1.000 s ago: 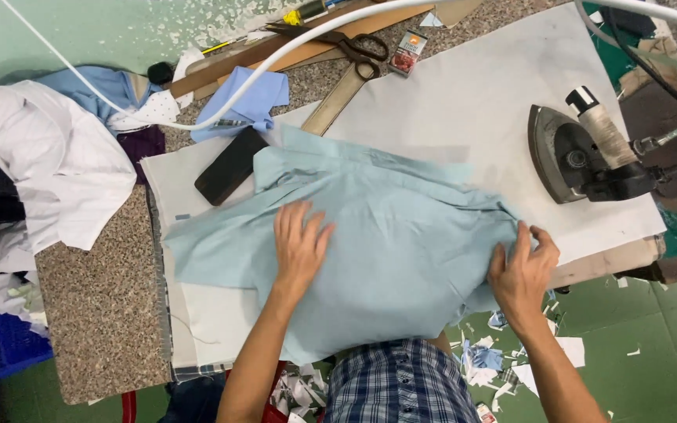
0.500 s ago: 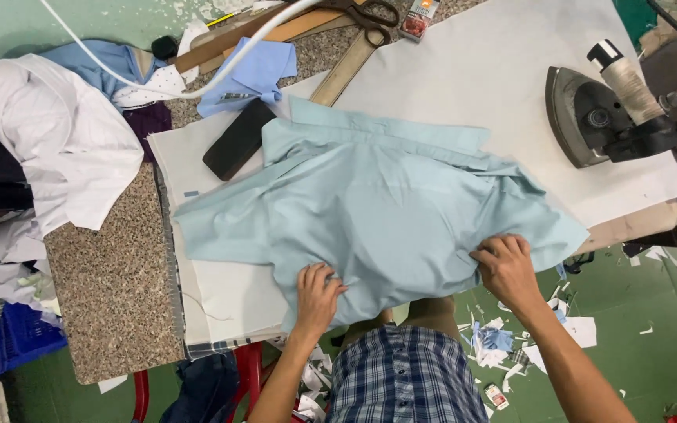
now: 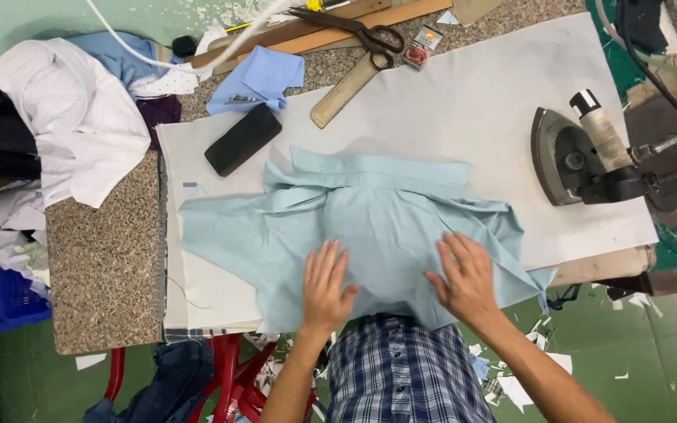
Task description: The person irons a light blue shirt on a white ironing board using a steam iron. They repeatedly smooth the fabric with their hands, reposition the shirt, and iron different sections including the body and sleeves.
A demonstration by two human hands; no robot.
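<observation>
We press both palms flat on a pale blue cotton shirt [image 3: 370, 227] spread across the white padded ironing cloth [image 3: 495, 117] that covers the speckled granite worktop [image 3: 95, 274]. Our left hand [image 3: 327, 286] lies open, fingers spread, on the shirt's near hem; our right hand [image 3: 464, 278] lies open just beside it, on the folds toward the right sleeve. Neither hand grips anything, they only rest on the fabric. The shirt's collar edge faces away from us, and its near edge hangs slightly over the table front, above our checked blue shirt [image 3: 405, 376].

Around the garment we see a black rectangular phone [image 3: 243, 139] lying just beyond the shirt's left shoulder, close to it, and a wooden ruler [image 3: 348, 88] further back. Black-handled scissors [image 3: 358, 31] lie across long wooden slats at the far edge, beside a small red packet [image 3: 419, 48]. A folded piece of lighter blue cloth [image 3: 258, 78] lies behind the phone. To the right, well apart from our hands, a dark metal steam iron [image 3: 581, 157] stands on the cloth with its hose trailing off. A heap of white striped fabric [image 3: 76, 117] fills the left end of the table
</observation>
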